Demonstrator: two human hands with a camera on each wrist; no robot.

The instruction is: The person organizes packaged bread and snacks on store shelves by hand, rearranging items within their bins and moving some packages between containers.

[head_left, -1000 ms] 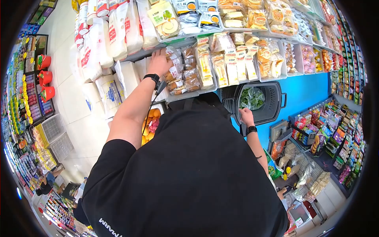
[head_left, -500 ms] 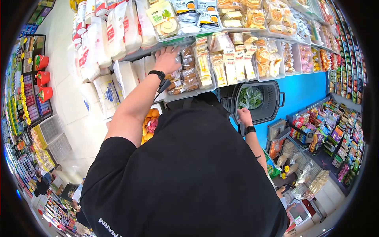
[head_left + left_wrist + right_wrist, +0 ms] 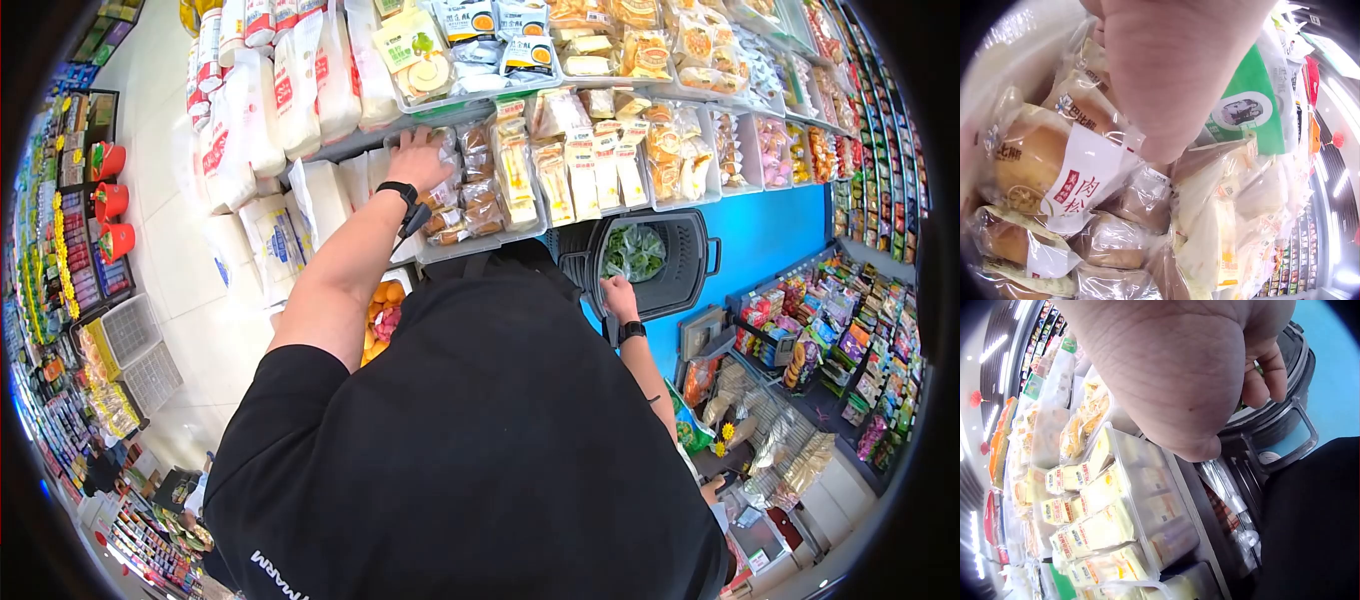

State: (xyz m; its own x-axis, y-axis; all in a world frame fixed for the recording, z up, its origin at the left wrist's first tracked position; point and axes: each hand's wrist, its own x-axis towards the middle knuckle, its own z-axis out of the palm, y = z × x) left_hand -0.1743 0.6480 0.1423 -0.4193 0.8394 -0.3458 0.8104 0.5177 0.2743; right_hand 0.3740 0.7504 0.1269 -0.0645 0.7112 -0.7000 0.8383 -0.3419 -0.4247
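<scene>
My left hand [image 3: 420, 162] reaches over the left part of a clear tray [image 3: 462, 245] of bagged buns, its fingers spread across the wrappers. In the left wrist view, the hand [image 3: 1179, 69] is above a bagged bun [image 3: 1029, 159] with a white label; its fingertips are mostly hidden. My right hand [image 3: 619, 296] is at the near left rim of a dark grey basket [image 3: 685, 285], fingers curled round its edge. Inside the basket lies a clear bag of green leaves [image 3: 634, 252]. The right wrist view shows the hand [image 3: 1179, 375] with curled fingers beside the basket.
Bagged sandwiches [image 3: 605, 165] fill the tray to the right, and more packaged pastries [image 3: 525, 50] stand on the tier behind. White-wrapped packs [image 3: 325, 195] stand left of the left hand. Orange fruit [image 3: 385, 300] lies below the left forearm.
My left hand has shifted slightly right over the bagged buns, and its fingers now cover the wrapper that showed beside them. The right hand stays at the basket rim.
</scene>
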